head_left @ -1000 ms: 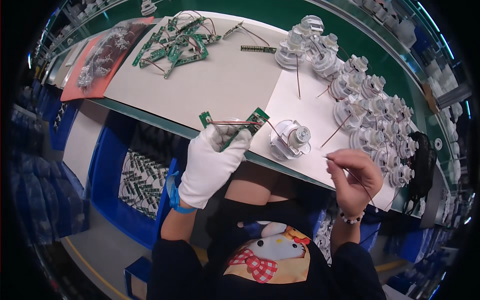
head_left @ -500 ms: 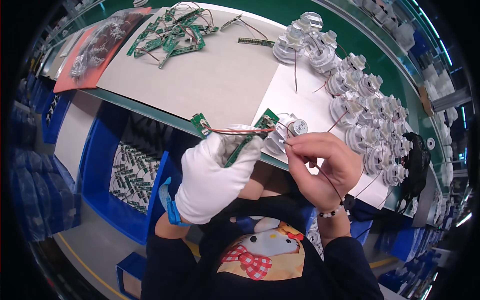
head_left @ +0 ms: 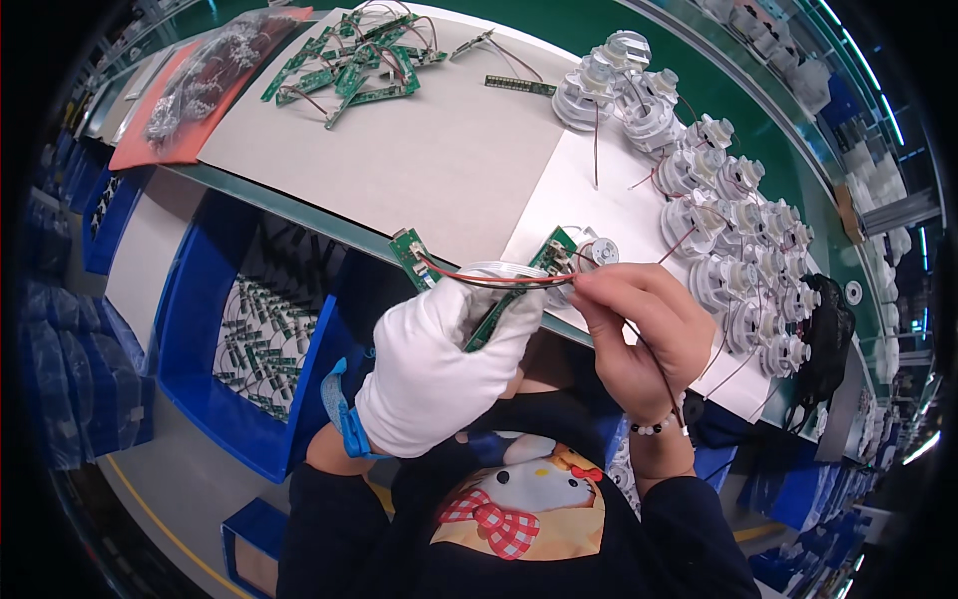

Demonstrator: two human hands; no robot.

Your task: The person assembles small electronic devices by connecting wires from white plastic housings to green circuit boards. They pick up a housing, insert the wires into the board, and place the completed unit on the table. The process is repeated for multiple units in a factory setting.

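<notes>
My left hand [head_left: 436, 351], in a white glove with a blue wrist strap, is closed around a green circuit board [head_left: 550, 258]. A smaller green board [head_left: 408, 253] joined by red and black wires [head_left: 469, 281] sticks out on its left side. My bare right hand [head_left: 649, 334], fingers pinched, grips a thin dark cable [head_left: 654, 351] beside the larger board's end; the cable trails down toward my wrist. Just behind those fingertips sits a white motor unit [head_left: 601, 252], partly hidden by the board and hand. Whether the cable's tip touches the board I cannot tell.
Several wired circuit boards [head_left: 354, 68] lie heaped at the table's far left. Rows of white motor units [head_left: 699, 225] stand along the right side. Below the table edge, a blue bin [head_left: 185, 334] holds more boards. An orange sheet [head_left: 185, 150] carries a bag of small parts.
My left hand has shifted slightly right and down with the circuit board. The right fingertips are now closer to the board's wires, and the cable end is hidden behind them.
</notes>
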